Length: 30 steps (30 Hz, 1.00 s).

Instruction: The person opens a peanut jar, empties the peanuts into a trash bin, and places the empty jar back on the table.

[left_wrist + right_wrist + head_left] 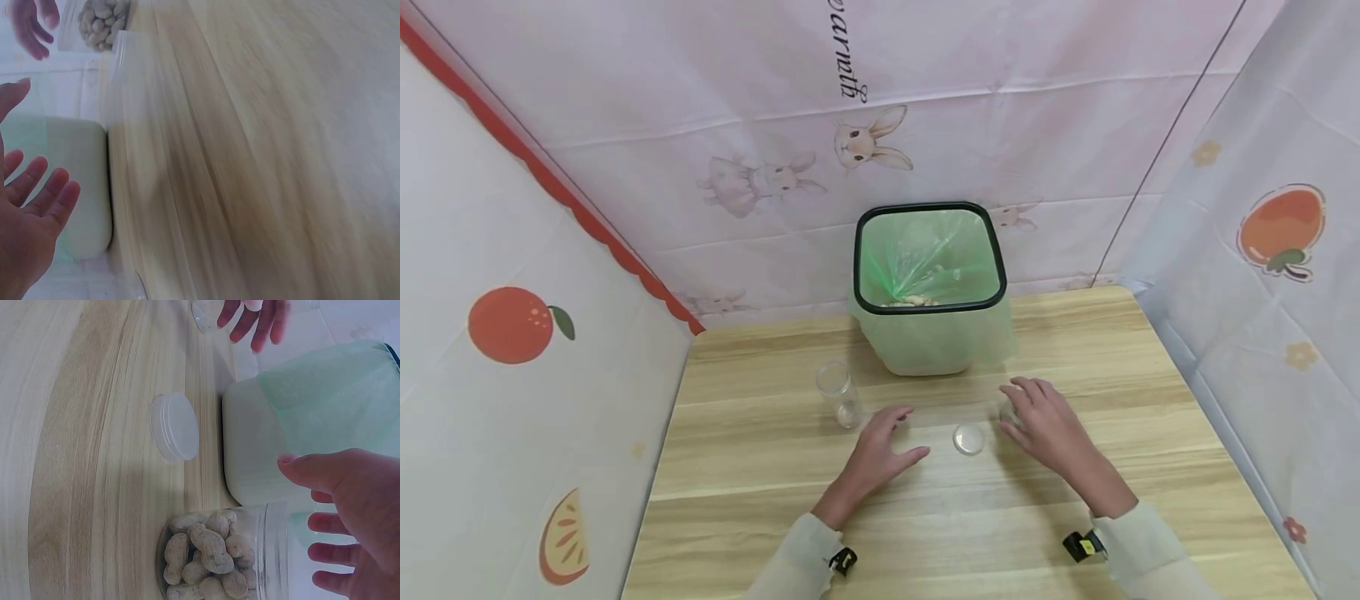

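Observation:
My left hand [876,454] hovers over the table with thumb and fingers spread, holding nothing. Just left of it stands a clear, uncapped jar [835,382]. A whitish round lid [968,439] lies between my two hands; in the right wrist view the lid [178,428] shows its ridged side. Beyond it is a clear jar of unshelled peanuts [209,556], its mouth uncovered. My right hand [1051,429] is over this jar, thumb and fingers apart and off its rim [272,550]. From the head, the hand hides most of the peanut jar.
A bin [931,310] with a black rim and a green bag liner stands at the back of the table, pale bits [917,300] inside. Printed cloth walls [760,242] enclose the wooden table [917,533] at the back and both sides.

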Each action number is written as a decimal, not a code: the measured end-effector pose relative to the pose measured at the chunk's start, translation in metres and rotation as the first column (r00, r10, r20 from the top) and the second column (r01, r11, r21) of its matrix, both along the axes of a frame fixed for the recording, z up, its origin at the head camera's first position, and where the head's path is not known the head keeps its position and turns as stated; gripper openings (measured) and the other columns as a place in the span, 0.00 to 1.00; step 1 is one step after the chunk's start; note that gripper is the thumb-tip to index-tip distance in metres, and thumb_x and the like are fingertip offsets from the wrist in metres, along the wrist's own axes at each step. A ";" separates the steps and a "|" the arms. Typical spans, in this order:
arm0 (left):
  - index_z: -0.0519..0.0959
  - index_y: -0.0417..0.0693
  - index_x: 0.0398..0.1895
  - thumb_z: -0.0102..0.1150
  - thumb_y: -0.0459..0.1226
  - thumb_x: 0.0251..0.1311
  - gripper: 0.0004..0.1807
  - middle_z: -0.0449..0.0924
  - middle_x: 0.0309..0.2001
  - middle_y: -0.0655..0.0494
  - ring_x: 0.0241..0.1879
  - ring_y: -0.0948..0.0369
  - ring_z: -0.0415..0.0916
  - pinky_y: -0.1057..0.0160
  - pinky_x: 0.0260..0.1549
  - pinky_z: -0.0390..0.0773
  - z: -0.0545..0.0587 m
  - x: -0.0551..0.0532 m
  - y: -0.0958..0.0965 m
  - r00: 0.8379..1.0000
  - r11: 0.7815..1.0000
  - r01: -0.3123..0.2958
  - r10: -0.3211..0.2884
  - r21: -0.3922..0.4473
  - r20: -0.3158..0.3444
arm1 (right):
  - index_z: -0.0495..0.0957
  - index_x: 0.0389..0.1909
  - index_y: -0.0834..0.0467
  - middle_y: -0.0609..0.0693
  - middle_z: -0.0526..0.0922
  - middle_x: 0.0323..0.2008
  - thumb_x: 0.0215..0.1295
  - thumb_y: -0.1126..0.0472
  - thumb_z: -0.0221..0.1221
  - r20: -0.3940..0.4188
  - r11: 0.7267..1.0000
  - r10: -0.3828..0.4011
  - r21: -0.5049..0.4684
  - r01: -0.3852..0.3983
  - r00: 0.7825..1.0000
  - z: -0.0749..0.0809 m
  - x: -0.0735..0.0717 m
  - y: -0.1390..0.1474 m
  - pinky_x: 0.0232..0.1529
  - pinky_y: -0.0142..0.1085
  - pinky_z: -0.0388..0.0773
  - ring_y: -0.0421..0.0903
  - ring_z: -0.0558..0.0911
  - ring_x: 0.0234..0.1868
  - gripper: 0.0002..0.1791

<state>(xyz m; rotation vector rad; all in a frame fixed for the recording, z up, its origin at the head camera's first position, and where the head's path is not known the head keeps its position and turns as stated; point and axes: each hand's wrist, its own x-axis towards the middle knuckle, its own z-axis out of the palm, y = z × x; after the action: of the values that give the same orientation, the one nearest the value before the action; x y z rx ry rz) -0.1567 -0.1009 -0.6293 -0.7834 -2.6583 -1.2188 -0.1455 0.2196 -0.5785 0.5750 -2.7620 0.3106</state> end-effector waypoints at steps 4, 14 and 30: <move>0.75 0.46 0.68 0.79 0.49 0.54 0.39 0.81 0.61 0.49 0.59 0.55 0.80 0.56 0.56 0.84 0.001 -0.002 0.009 1.000 1.000 0.008 -0.008 -0.017 0.024 | 0.78 0.61 0.62 0.66 0.82 0.59 0.54 0.51 0.78 0.019 1.000 -0.020 0.004 0.020 1.000 0.000 0.001 0.003 0.58 0.58 0.80 0.65 0.80 0.59 0.36; 0.71 0.44 0.72 0.78 0.51 0.54 0.45 0.78 0.65 0.49 0.62 0.54 0.79 0.53 0.60 0.82 0.002 -0.012 0.036 0.995 0.997 0.058 -0.053 -0.053 0.082 | 0.76 0.63 0.63 0.68 0.79 0.62 0.55 0.52 0.77 0.087 0.999 -0.048 0.001 0.048 0.995 0.001 0.001 0.008 0.59 0.60 0.79 0.68 0.78 0.62 0.37; 0.65 0.46 0.77 0.76 0.56 0.55 0.50 0.70 0.74 0.51 0.74 0.53 0.68 0.51 0.71 0.73 -0.007 -0.028 0.081 0.978 0.984 0.157 -0.143 -0.084 0.153 | 0.75 0.65 0.63 0.69 0.76 0.65 0.57 0.49 0.77 0.173 0.995 -0.100 0.026 0.097 0.980 0.002 0.000 0.013 0.59 0.64 0.78 0.70 0.75 0.65 0.39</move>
<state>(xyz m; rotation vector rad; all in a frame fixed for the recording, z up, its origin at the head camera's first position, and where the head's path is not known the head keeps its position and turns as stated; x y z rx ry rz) -0.1842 -0.0197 -0.6367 -0.9610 -2.8393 -1.2351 -0.1452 0.2326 -0.5764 0.4321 -2.9521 0.3290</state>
